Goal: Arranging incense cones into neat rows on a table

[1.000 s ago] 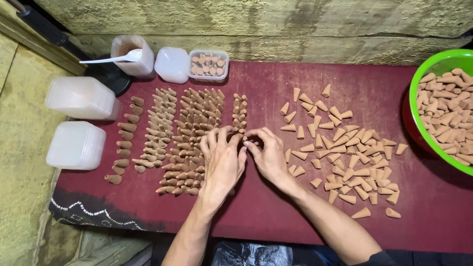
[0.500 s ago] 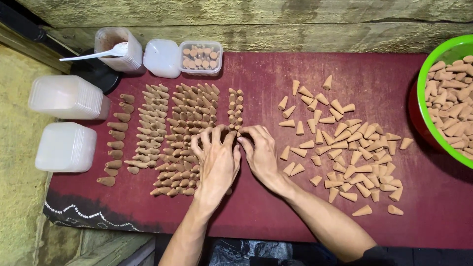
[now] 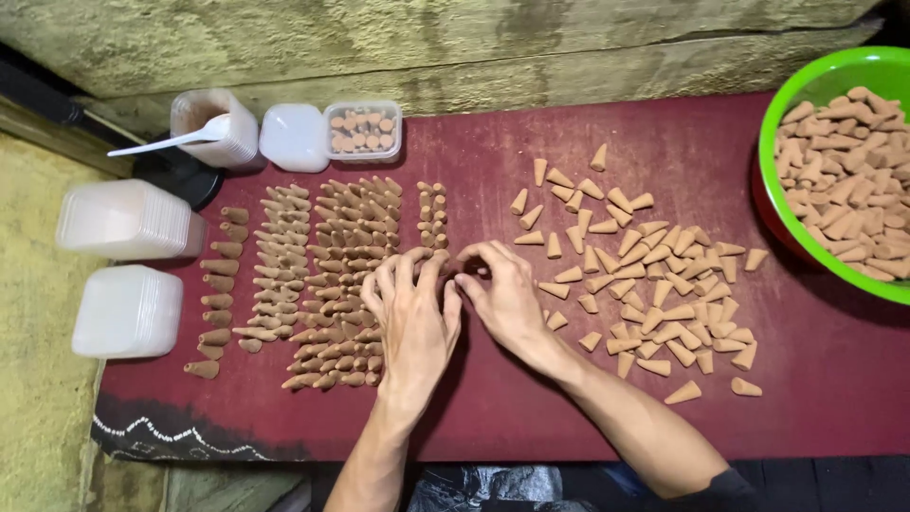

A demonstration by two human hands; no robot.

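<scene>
Lining cones [image 3: 431, 223], 2 hands [image 3: 417, 308].

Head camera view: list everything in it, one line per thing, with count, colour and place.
cloth: one, dark red, covering the work surface.
lined-up cones: many, light brown, in rows at left-centre.
loose cones: many, light brown, scattered at right-centre.
green bowl: one, bright green, right edge, heaped with the same cones.
small open box: one, clear, top centre-left, holding cones, its lid open beside it.
stacked boxes: two stacks, translucent white, left edge.
cup: one, translucent, top left.
spoon: one, white, resting in the cup.
left hand: one, fingers on the end of the rows.
right hand: one, fingertips by the left hand's.
</scene>
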